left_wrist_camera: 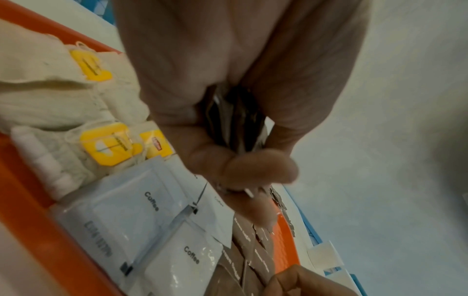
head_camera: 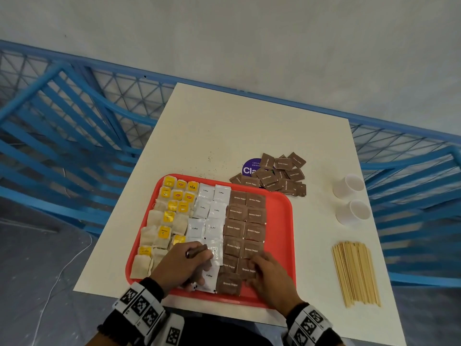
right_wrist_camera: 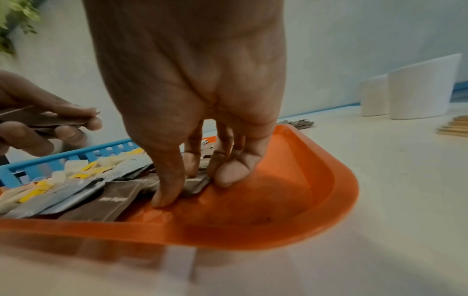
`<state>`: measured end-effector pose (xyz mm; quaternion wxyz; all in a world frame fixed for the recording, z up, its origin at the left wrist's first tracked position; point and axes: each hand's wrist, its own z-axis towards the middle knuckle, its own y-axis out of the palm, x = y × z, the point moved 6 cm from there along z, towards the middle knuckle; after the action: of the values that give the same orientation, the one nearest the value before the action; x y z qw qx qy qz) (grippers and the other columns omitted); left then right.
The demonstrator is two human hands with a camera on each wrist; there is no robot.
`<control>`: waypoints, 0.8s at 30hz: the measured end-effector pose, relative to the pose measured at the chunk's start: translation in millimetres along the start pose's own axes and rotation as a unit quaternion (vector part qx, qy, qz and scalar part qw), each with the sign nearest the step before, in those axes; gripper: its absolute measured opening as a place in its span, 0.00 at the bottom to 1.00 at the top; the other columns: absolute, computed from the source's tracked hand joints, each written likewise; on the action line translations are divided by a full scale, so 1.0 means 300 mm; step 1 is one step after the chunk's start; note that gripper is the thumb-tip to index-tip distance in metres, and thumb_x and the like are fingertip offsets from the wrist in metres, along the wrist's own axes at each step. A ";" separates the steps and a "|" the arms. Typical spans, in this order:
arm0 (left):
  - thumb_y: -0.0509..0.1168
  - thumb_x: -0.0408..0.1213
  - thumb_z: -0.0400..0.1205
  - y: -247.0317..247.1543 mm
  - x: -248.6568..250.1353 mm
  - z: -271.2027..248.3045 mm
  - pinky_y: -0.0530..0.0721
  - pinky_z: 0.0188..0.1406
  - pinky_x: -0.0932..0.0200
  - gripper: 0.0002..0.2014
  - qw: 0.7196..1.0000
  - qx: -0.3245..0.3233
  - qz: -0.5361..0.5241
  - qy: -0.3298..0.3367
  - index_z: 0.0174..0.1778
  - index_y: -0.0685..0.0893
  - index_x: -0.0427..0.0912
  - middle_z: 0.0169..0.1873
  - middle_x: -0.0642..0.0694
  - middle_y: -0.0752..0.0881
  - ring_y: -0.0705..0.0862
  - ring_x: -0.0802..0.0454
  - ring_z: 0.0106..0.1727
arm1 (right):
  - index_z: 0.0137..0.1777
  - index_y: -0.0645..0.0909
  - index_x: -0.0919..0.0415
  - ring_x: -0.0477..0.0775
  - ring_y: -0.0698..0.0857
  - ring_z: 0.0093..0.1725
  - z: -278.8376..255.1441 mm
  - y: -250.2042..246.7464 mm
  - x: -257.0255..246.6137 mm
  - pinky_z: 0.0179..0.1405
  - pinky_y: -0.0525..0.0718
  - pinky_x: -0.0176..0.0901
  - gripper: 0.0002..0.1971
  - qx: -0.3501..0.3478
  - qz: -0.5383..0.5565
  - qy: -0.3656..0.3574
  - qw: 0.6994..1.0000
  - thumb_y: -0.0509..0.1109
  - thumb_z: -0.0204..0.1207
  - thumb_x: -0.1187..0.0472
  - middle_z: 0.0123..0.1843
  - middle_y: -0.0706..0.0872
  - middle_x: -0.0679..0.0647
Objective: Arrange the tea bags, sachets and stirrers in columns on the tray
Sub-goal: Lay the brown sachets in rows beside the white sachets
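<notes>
White table (head_camera: 249, 136) carries a red tray (head_camera: 282, 221), bare along its right edge. Tea bags (head_camera: 159, 228), coffee sachets (head_camera: 207, 211) and sugar sachets (head_camera: 245, 228) fill columns. Stirrers (head_camera: 355, 273) lie off-tray. Left hand (head_camera: 179, 264) pinches brown sachets; right hand (head_camera: 270, 278) fingers (right_wrist_camera: 167, 188) press a sachet, plainest from the wrist.

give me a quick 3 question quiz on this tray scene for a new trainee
1. True or false: the bundle of wooden stirrers already lies on the red plastic tray.
2. What does the left hand hold? A) a stack of brown sugar sachets B) a white paper cup C) a yellow-tagged tea bag
3. Fill in: the right hand presses its fingertips on a brown sugar sachet in the tray's ____ column of items, counting from the person's left.

Key: 1 false, the stirrers lie on the white table right of the tray. 2 A, seen at. 3 third, after tea bags and white coffee sachets.
</notes>
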<state>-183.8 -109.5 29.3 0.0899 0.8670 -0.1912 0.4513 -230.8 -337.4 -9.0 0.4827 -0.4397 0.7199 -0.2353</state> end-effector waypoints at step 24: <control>0.68 0.39 0.84 0.123 0.170 -0.037 0.67 0.11 0.67 0.16 0.984 -0.155 -0.024 0.084 0.41 0.76 0.28 0.27 0.39 0.88 0.80 0.51 0.16 | 0.47 0.88 0.65 0.46 0.83 0.30 -0.055 -0.226 -0.226 0.31 0.80 0.33 0.07 -0.004 0.506 0.015 0.862 0.74 0.80 0.60 0.38 0.91 0.56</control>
<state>-180.8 -152.3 76.6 0.2500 0.8056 -0.2297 0.4855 -208.1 -314.7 82.8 0.5228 -0.0138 0.8515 0.0380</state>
